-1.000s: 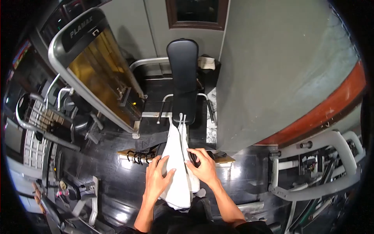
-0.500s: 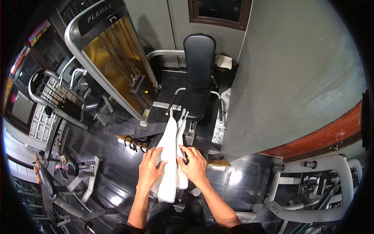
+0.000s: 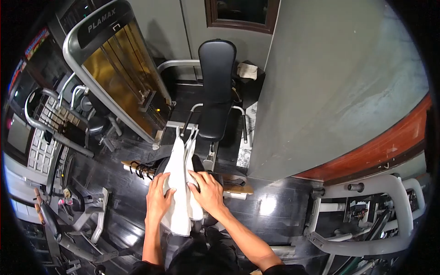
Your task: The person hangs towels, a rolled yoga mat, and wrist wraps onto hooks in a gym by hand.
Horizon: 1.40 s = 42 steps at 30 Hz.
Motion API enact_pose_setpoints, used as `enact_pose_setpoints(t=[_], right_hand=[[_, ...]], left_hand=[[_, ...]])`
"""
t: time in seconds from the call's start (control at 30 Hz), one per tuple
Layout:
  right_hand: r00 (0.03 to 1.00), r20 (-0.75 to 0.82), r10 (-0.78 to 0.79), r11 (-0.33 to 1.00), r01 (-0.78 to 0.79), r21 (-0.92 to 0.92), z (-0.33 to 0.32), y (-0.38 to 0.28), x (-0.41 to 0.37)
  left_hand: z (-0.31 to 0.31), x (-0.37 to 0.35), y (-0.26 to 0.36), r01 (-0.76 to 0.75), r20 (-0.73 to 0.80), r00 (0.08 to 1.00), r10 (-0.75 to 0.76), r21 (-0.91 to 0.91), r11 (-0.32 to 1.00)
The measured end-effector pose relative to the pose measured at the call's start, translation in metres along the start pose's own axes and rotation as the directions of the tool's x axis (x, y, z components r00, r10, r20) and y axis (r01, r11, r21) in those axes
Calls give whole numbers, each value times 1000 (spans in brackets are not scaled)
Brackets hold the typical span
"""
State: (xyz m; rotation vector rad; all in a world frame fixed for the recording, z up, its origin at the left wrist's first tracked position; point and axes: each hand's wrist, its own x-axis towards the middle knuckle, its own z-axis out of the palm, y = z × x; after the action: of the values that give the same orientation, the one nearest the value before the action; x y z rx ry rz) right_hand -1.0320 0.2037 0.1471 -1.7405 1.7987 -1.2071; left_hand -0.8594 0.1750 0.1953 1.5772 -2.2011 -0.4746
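Observation:
A white towel [image 3: 178, 201] stretches lengthwise in front of me over a dark pad. Its far end narrows into several thin peaks, and folds run down its length. My left hand [image 3: 159, 199] is on the left side of the towel, fingers bent over the edge and thumb lying on the cloth. On the right side, my right hand [image 3: 208, 192] has curled fingers and a thumb at the towel's other edge. The fingers of both hands look closed on the cloth; the parts under it are hidden.
Ahead is a machine with a black padded seat [image 3: 215, 120] and backrest [image 3: 217, 64]. A weight-stack tower [image 3: 80, 55] stands left of it. A grey wall [image 3: 321, 91] rises at the right, with a grey metal frame [image 3: 403, 233] below. Another white cloth [image 3: 247, 70] lies behind the seat.
The whole view has shifted, so the hands, towel and machine appear farther left. Both hands keep about the same places on the towel.

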Motion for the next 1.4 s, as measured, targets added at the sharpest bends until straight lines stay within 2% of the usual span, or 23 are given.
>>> enact_pose_setpoints(t=[0.07,0.17,0.23,0.27,0.33,0.4,0.5,0.63,0.73,0.93,1.0,1.13,1.2,1.3,1.33,1.4], right_hand=[[1000,-8,-15,1000,15,-13,1,1,-2],[999,-12,-46,998,46,-43,1,3,-2],[998,-21,-56,997,55,-49,6,5,-3],[997,-27,-67,996,66,-52,8,4,-3],[998,-43,-52,995,49,-82,7,3,-3],[997,-59,-59,994,53,-99,7,2,-3],[996,-27,-81,991,78,-107,7,3,-3],[994,-22,-110,989,107,-101,8,7,-4],[995,-27,-100,993,98,-72,7,6,-4],[996,90,14,1000,-15,10,-1,3,0],[991,127,37,996,-47,78,-3,4,2],[989,139,42,985,-64,157,-4,9,5],[998,67,8,966,-24,256,-2,13,6],[993,110,30,957,-61,284,-6,16,9],[991,131,35,950,-74,304,-8,18,9],[980,189,59,936,-120,331,-13,19,12]], left_hand=[[-1,-3,1,29,-8,1000,-29,-1,1000],[-3,-3,5,-29,-108,994,27,-23,999],[-4,-4,8,44,-163,985,-63,-119,992],[-3,-4,4,37,-174,983,-58,-121,992],[5,-2,-2,-21,-323,944,-61,-245,969],[3,-1,-10,-34,-323,944,-60,-277,960],[-6,0,-5,19,-316,936,-153,-388,921],[-14,-4,-3,-81,-396,915,-81,-375,924],[-13,-10,-13,-111,-434,897,-84,-406,907],[-28,-21,-12,-162,-535,843,-55,-349,923],[-34,-24,-15,-173,-523,849,-75,-410,896],[-45,-29,-10,-193,-589,806,-67,-368,910],[-49,-37,-13,-195,-591,803,-84,-392,899],[-54,-51,-22,-98,-530,808,-258,-552,828],[-54,-54,-23,-88,-534,801,-270,-551,830],[-57,-59,-26,-134,-519,791,-325,-665,735]])
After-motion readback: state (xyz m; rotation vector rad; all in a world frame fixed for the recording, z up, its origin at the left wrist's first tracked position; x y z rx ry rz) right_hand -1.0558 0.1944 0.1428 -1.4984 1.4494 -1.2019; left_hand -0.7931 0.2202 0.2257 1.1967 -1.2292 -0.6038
